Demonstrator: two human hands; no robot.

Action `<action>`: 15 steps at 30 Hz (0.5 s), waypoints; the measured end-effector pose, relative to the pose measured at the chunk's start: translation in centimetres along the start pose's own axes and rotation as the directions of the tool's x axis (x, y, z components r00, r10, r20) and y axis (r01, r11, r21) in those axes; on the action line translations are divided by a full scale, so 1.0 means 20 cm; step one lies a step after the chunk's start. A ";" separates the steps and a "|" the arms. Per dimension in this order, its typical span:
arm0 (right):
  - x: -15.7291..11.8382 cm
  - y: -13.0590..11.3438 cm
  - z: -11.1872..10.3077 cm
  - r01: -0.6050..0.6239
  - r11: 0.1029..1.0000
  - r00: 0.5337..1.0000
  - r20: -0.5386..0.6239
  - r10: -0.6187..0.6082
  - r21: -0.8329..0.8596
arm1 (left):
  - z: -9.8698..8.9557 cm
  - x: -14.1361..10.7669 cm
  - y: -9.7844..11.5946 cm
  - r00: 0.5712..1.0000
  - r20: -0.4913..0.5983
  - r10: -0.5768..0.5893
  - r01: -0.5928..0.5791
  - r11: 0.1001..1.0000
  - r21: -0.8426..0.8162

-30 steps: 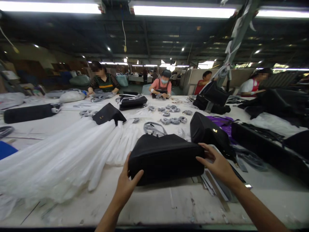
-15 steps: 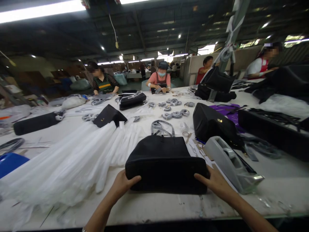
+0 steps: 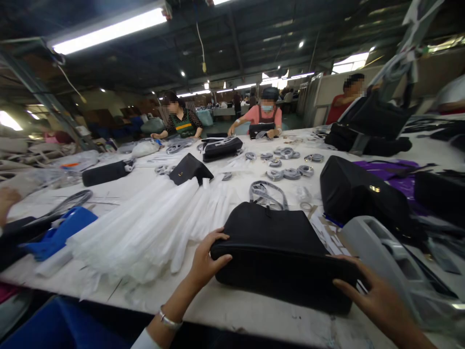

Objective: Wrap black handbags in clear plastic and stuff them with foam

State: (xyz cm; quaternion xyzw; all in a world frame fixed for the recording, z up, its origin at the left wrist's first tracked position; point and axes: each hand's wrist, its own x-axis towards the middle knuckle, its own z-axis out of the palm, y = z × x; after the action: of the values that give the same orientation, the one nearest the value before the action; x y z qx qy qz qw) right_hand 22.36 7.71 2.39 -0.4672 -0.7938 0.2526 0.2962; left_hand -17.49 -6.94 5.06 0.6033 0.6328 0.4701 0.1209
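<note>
1. Left hand [image 3: 208,252]: thumb and fingers pinch the near left corner of the black bag [image 3: 276,271]. The hold covers little of the smooth panel, so the corner could slip if the weight shifts.
2. Right hand [image 3: 378,291]: thumb on the base panel, fingers around the right end. Contact behind the bag cannot be seen. Uneven pressure from the two hands could twist or crease the body.
3. Black bag: at the near side of the table [image 3: 218,308], base towards the wearer, right end lower in view. Drawn too near, it could tip over the front edge.
4. Wrapped handles [image 3: 271,191]: looped beyond the bag; they could snag on loose items if dragged.
5. Right side: the grey plastic holder [image 3: 381,259] and paper strips [image 3: 327,235] lie close by. A sideways swing could scuff the bag or scatter the strips.
6. Left side: white sheeting [image 3: 138,232] is heaped near the left hand; a sweeping forearm could disarrange it.
</note>
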 end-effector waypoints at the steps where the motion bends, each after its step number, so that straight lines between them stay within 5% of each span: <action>1: -0.01 0.02 0.02 -0.035 0.999 0.999 -0.036 0.034 -0.016 | 0.02 -0.01 -0.03 0.999 -0.034 -0.039 0.041 0.998 0.043; 4: 0.00 0.06 0.10 -0.153 0.986 0.983 -0.117 0.144 -0.063 | 0.11 0.00 -0.09 0.967 -0.083 -0.241 0.253 0.949 0.189; 8: 0.10 0.02 0.15 -0.224 0.971 0.974 -0.051 0.220 -0.089 | 0.20 0.11 -0.11 0.905 -0.017 -0.425 0.402 0.842 0.360; 12: 0.16 0.01 0.16 -0.258 0.958 0.966 -0.002 0.260 -0.124 | 0.21 0.11 -0.08 0.905 -0.041 -0.423 0.388 0.784 0.485; 15: 0.16 0.08 0.16 -0.085 0.986 0.995 0.030 0.090 -0.144 | 0.20 0.07 -0.02 0.960 -0.073 -0.271 0.258 0.750 0.609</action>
State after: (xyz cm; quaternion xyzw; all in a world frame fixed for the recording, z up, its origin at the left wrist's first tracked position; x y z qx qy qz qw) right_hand 19.76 10.76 -0.22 -0.5169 -0.7938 0.2165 0.2364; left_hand -15.13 -3.94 3.22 0.5185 0.8284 0.2116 -0.0095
